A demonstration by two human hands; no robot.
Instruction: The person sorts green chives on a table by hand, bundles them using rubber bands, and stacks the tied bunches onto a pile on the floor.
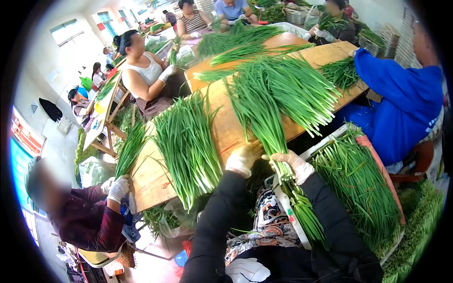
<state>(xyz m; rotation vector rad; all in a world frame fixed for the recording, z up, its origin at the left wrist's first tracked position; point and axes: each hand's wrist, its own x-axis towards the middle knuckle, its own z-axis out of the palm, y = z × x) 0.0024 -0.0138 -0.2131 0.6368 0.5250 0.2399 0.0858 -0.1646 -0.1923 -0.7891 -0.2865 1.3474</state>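
Note:
My right hand (295, 166), in a white glove, is closed around the pale stem ends of a bunch of garlic chives (264, 115). The bunch's green leaves stretch away from me over the wooden table (219, 125). My left hand (243, 158), also gloved, is at the table's near edge just left of the bunch; its fingers are blurred, and whether they hold anything is unclear. A thin red strand (230, 148) lies beside it. Left of that hand is a wide pile of chives (186, 146); another large pile (295, 89) lies beyond the bunch.
A white crate (309, 152) full of chives (356, 184) stands at my right. Close on the left, a gloved person (89, 212) holds chives; a person in blue (401, 101) sits at the right. Several other people work around the tables. Loose greens (420, 236) cover the floor at right.

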